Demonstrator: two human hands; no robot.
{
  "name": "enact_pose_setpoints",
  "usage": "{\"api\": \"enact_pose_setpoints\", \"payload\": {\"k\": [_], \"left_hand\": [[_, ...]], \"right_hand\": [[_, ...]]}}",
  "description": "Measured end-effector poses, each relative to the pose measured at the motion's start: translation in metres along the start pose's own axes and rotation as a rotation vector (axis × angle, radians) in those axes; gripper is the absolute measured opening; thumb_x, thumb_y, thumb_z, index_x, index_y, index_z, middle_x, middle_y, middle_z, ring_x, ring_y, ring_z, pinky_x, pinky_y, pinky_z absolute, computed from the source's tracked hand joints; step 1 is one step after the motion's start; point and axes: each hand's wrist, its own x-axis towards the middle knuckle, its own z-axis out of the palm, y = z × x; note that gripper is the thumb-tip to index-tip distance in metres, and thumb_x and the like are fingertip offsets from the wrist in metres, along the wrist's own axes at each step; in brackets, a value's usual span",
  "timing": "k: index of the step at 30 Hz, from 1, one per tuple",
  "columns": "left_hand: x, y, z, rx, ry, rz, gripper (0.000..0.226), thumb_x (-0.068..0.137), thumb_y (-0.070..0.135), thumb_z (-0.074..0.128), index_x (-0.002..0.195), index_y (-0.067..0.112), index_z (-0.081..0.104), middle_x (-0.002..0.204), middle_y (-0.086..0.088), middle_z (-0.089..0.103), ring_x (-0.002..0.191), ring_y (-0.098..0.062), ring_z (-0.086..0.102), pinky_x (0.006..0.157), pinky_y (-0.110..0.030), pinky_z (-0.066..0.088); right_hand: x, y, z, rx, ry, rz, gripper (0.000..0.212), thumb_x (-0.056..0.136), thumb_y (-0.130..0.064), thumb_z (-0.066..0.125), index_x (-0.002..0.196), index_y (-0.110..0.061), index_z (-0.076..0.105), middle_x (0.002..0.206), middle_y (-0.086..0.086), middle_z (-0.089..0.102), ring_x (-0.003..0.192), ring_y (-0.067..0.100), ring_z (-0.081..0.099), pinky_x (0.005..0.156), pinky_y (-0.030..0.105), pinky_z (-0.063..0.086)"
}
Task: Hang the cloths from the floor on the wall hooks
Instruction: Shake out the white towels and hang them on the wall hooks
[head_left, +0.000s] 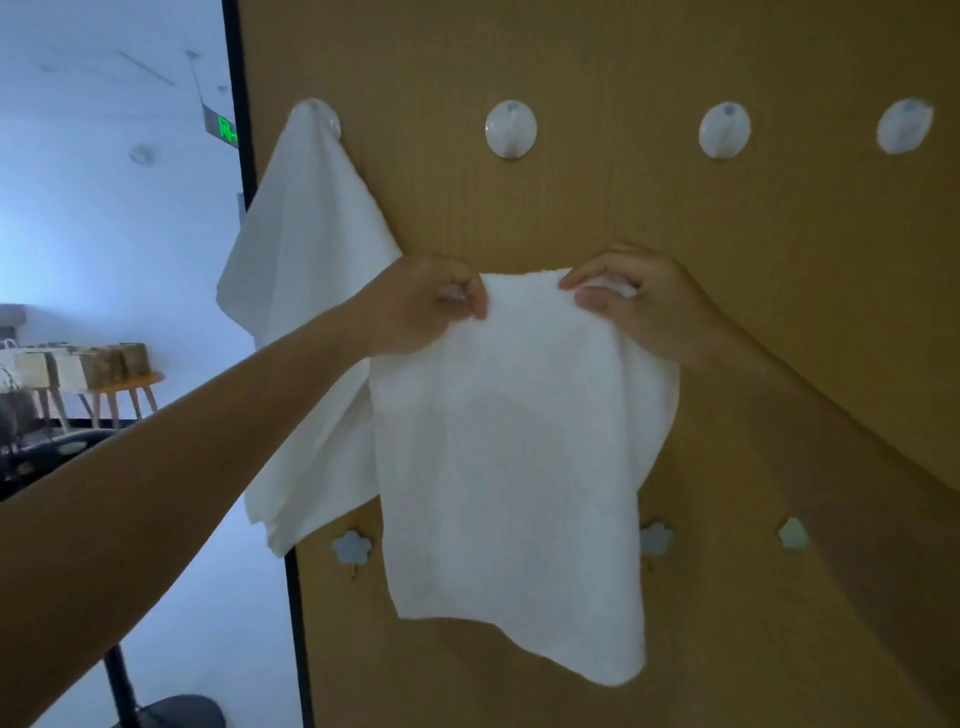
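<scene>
Both arms reach up, left hand (421, 306) and right hand (639, 301) pinching white cloth (509, 441).

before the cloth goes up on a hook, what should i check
1. top edge of held cloth pinched by left hand: ok
2. same edge pinched by right hand: ok
3. second round hook bare: ok
4. first round hook free: not ok, hung cloth on it
5. held cloth raised to hook level: not ok, its top edge is below the row
6. hanging loop on held cloth: cannot tell
</scene>
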Motion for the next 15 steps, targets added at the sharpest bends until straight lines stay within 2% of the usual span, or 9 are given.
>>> {"api": "enact_pose_setpoints", "payload": {"k": [2, 4, 7, 11, 13, 15], "left_hand": [[0.010, -0.001, -0.003, -0.004, -0.020, -0.036, 0.031, 0.094, -0.001, 0.050, 0.089, 0.022, 0.071, 0.092, 0.018, 0.061, 0.087, -0.003, 0.054, 0.075, 0.000, 0.034], [0.019, 0.000, -0.004, -0.021, -0.018, -0.072, 0.036, 0.098, 0.002, 0.045, 0.101, 0.027, 0.071, 0.111, 0.018, 0.060, 0.104, -0.002, 0.051, 0.081, 0.005, 0.030], [0.031, 0.000, -0.006, -0.092, 0.055, -0.085, 0.025, 0.097, 0.018, 0.055, 0.113, 0.034, 0.067, 0.124, 0.019, 0.057, 0.112, 0.003, 0.049, 0.084, 0.009, 0.027], [0.044, -0.004, -0.012, -0.086, 0.110, -0.085, 0.034, 0.087, 0.030, 0.068, 0.120, 0.038, 0.063, 0.115, 0.026, 0.051, 0.105, 0.007, 0.046, 0.081, 0.010, 0.024], [0.055, -0.008, -0.016, -0.008, 0.153, -0.056, 0.035, 0.089, 0.026, 0.067, 0.122, 0.035, 0.062, 0.101, 0.020, 0.050, 0.098, 0.000, 0.047, 0.080, 0.003, 0.029], [0.070, -0.011, -0.019, 0.127, 0.236, -0.011, 0.036, 0.092, 0.019, 0.062, 0.127, 0.029, 0.061, 0.091, 0.010, 0.042, 0.090, -0.007, 0.044, 0.076, -0.007, 0.033]], "right_hand": [[0.016, 0.007, 0.000, 0.003, 0.016, -0.044, 0.023, 0.091, -0.010, 0.065, 0.093, -0.033, 0.068, 0.102, -0.001, 0.064, 0.092, -0.011, 0.054, 0.087, 0.007, 0.037], [0.030, 0.014, 0.000, -0.034, 0.017, -0.071, 0.022, 0.092, -0.011, 0.064, 0.095, -0.032, 0.069, 0.095, -0.009, 0.060, 0.087, -0.013, 0.051, 0.082, 0.003, 0.034], [0.049, 0.025, -0.002, -0.085, 0.056, -0.104, 0.019, 0.093, -0.016, 0.064, 0.100, -0.033, 0.069, 0.087, -0.014, 0.049, 0.080, -0.009, 0.049, 0.077, 0.004, 0.032], [0.071, 0.036, -0.005, -0.191, 0.103, -0.148, 0.020, 0.095, -0.021, 0.060, 0.110, -0.028, 0.072, 0.082, -0.014, 0.041, 0.075, -0.005, 0.045, 0.072, 0.007, 0.032], [0.082, 0.038, -0.005, -0.214, 0.153, -0.183, 0.021, 0.096, -0.021, 0.059, 0.111, -0.027, 0.072, 0.081, -0.012, 0.039, 0.075, -0.004, 0.045, 0.072, 0.008, 0.033], [0.096, 0.037, -0.003, -0.228, 0.221, -0.222, 0.022, 0.096, -0.020, 0.059, 0.111, -0.026, 0.072, 0.082, -0.007, 0.040, 0.077, 0.003, 0.045, 0.073, 0.017, 0.036]]}}
